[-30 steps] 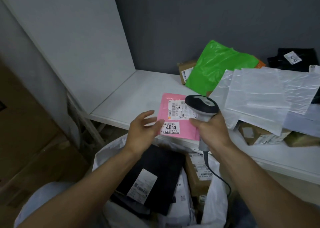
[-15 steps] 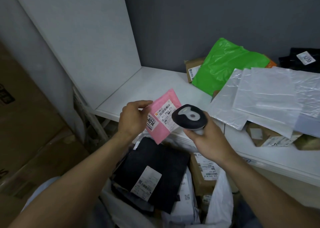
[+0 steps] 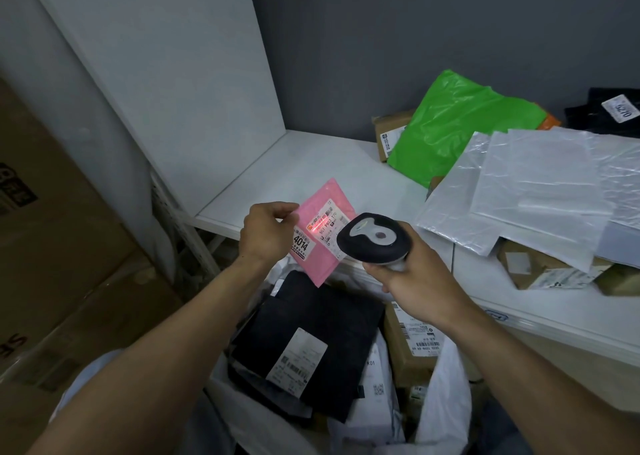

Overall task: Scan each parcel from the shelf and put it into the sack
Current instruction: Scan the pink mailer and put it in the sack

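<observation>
The pink parcel (image 3: 320, 233) is pinched tilted, label up, by the left hand (image 3: 266, 229); the scanner (image 3: 374, 240) is gripped by the right hand (image 3: 415, 285).

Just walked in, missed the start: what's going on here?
A person is scanning parcels. The left hand pinches a pink parcel above the sack, while the right hand aims a scanner at its label, lit red. Other parcels already lie in the sack; more wait on the shelf.
</observation>
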